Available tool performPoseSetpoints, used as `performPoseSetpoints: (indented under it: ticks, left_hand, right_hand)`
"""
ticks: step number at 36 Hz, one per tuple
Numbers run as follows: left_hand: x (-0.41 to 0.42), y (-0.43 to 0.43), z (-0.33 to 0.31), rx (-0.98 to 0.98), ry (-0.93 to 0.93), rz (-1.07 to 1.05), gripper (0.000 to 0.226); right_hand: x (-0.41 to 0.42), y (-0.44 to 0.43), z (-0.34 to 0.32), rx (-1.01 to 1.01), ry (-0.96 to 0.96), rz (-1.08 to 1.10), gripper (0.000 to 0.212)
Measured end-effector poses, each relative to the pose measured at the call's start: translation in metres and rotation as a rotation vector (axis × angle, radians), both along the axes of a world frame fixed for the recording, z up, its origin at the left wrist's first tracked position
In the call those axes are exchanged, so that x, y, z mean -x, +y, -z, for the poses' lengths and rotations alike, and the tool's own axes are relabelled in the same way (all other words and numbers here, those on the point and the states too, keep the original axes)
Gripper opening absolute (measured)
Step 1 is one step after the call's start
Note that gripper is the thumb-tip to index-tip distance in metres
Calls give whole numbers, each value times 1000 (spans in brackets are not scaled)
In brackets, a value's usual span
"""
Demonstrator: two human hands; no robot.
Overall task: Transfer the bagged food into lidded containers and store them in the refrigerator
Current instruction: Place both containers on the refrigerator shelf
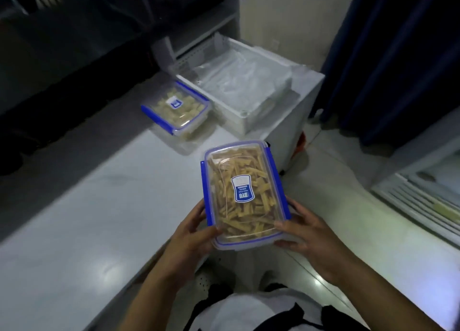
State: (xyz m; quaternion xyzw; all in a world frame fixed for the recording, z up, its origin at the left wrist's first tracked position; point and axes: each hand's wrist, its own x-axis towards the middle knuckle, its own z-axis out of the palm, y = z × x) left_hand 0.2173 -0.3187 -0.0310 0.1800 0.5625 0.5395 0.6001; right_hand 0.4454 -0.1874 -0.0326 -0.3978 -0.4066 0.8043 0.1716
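I note the rectangular clear plastic container with blue clip lid point(245, 193) is glossy and smooth, as is the second clear blue-lidded plastic box point(175, 107). The white tabletop point(87, 218) reads smooth, semi-gloss. The white plastic tray point(251, 121) looks matt, lined with crinkled clear film point(239, 81).

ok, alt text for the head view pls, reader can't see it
Two bare hands, left hand and right hand, hold a lidded clear container of yellowish food strips above the edge of a white counter. Farther back on the counter sit a second filled container and a white bin lined with clear plastic.
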Motion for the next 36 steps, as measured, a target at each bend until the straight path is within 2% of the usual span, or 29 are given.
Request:
performPoseSetpoints:
  ticks: [6,11,14,18,22,24,31,36]
  left_hand:
    - [-78,71,14,4,11,170,78]
    - [-134,123,15,-20,35,383,81]
    - [-161,150,12,-8,45,493,84]
    - [-190,191,8,0,50,649,84]
    - [-220,238,6,-20,77,798,77]
    - [-234,264,6,-34,73,860,79]
    - [-280,364,8,-57,40,1022,82]
    - [-311,434,1,-62,64,1106,77]
  right_hand:
    - [-103,17,2,33,13,217,67]
    - [-171,19,6,22,26,431,58]
    - [-200,17,6,20,18,530,61]
    - [-228,23,8,14,7,644,70]
    - [-248,40,13,29,-8,765,60]
    - [-257,52,13,38,-22,839,63]
    - [-286,115,6,9,-73,991,69]
    - [-304,158,1,-3,-70,1092,63]
